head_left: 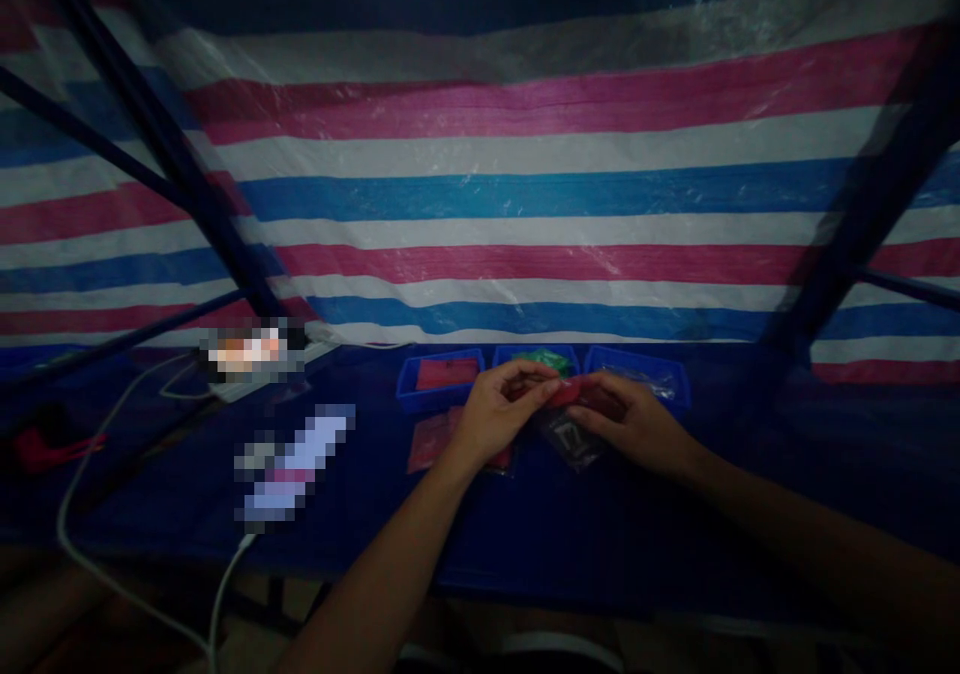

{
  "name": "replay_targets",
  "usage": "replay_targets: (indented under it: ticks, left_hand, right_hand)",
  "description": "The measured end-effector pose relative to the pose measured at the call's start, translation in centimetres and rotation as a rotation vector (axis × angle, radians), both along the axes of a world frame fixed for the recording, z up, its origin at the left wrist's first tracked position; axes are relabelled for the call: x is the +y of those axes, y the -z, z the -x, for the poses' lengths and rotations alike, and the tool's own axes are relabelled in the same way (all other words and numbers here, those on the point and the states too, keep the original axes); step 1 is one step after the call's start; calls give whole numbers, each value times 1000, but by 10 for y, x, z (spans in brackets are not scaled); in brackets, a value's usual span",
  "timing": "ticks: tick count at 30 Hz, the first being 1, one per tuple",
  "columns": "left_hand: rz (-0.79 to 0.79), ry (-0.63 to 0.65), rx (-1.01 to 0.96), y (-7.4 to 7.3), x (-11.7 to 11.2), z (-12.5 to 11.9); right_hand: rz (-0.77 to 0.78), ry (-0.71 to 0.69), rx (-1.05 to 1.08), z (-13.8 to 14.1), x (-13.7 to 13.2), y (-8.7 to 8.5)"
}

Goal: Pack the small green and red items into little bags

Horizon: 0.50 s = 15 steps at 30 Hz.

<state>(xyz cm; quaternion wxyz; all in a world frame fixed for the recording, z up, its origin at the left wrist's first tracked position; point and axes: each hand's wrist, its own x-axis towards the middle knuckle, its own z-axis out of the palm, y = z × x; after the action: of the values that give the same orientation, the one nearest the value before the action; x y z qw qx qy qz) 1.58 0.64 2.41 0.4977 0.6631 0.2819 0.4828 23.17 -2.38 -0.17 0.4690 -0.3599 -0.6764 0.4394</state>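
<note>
My left hand (495,409) and my right hand (626,419) meet over a dark blue table (525,534), both pinching a small red piece (566,391) held between them. Under the hands lies a clear plastic bag (574,444) with something dark in it. Flat red pieces (431,441) rest on the table left of my left hand. Just behind the hands stand three blue trays: one with red pieces (439,374), one with green pieces (544,358), one with clear bags (645,374).
A striped pink, blue and white tarp (525,204) hangs behind the table. A white cable (90,564) runs along the left side to a blurred-out device (296,464). Another blurred item (251,349) sits at the back left. Dark poles (172,154) cross the left.
</note>
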Motion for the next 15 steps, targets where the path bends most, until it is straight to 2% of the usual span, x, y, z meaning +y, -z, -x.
replay_targets:
  ticks: [4,7,12,15]
  left_hand:
    - [-55,15,9,-2,-5,3]
    - [-97,8,48,2,-5,6]
    - [-70,-19,216,16,-2,6]
    - [-94,-51,256,18,0,6]
  right_hand:
    - [-74,143,-62,-4,6,1]
    - [-135,269,-77,-11,8,0]
    - [-77,219,28,-13,8,-1]
    - [-7,191,80,-10,8,-1]
